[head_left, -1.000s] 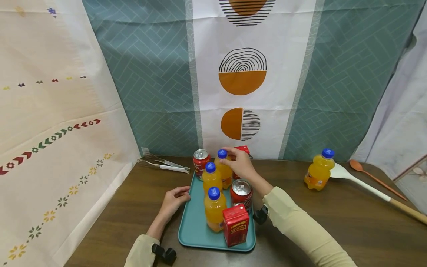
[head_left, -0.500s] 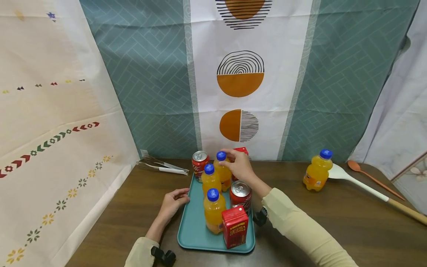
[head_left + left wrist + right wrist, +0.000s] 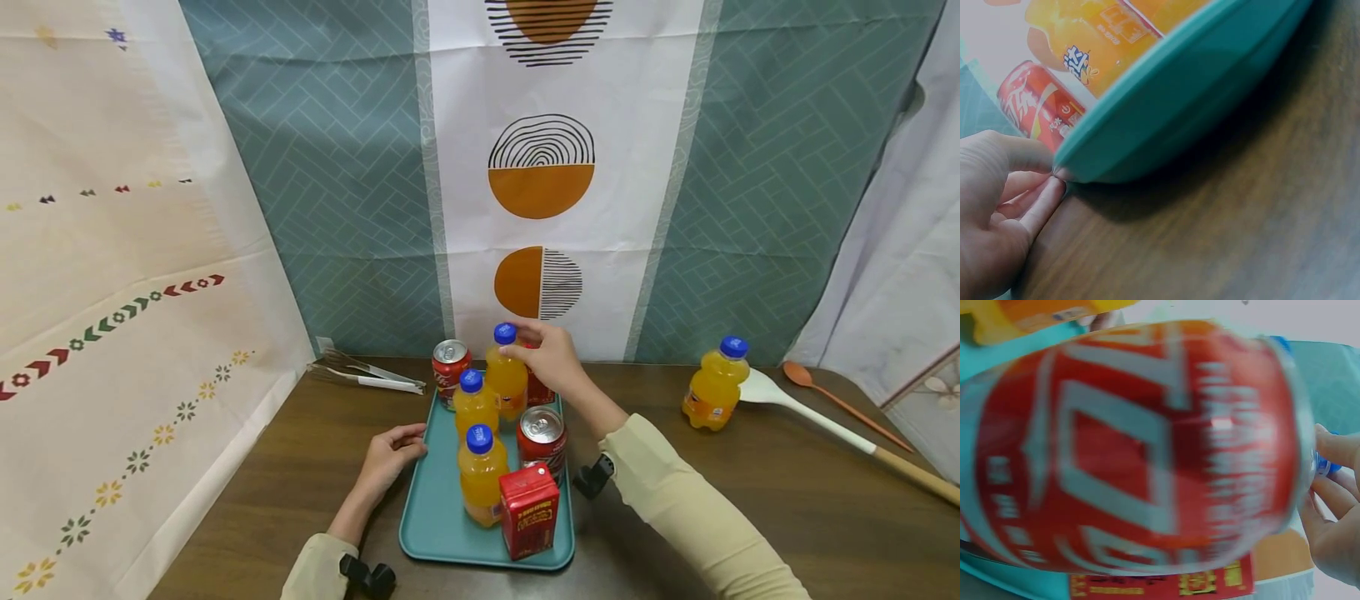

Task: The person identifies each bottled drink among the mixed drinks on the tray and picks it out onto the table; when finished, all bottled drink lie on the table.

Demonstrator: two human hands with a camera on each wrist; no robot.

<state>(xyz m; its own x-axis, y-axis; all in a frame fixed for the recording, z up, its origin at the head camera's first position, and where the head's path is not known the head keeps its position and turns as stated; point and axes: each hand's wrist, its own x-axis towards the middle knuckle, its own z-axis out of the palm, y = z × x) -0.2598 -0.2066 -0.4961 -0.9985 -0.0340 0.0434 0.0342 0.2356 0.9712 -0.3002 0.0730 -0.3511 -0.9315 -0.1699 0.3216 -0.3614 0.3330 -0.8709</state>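
My right hand (image 3: 551,358) pinches the blue-capped neck of the rear orange soda bottle (image 3: 506,379), which stands upright, slightly raised over the teal tray (image 3: 442,533). My left hand (image 3: 388,462) holds the tray's left rim; in the left wrist view its thumb and fingertips meet at the tray edge (image 3: 1141,119). Two more orange soda bottles, the middle one (image 3: 474,404) and the front one (image 3: 482,479), stand on the tray. A red soda can (image 3: 450,367) is at the back left, another can (image 3: 542,437) at the right. A red drink carton (image 3: 529,512) occupies the front right corner.
Another red carton (image 3: 540,387) is partly hidden behind my right hand. To the right stand a separate orange soda bottle (image 3: 715,387), a white spatula (image 3: 795,404) and an orange spoon (image 3: 840,400). Whisk-like utensils (image 3: 371,375) lie left of the tray. A patterned cloth (image 3: 540,167) hangs behind.
My right hand has lifted the rear orange soda bottle slightly and shifted it a little to the right, uncovering some of the tray's back. The left hand stays at the rim.
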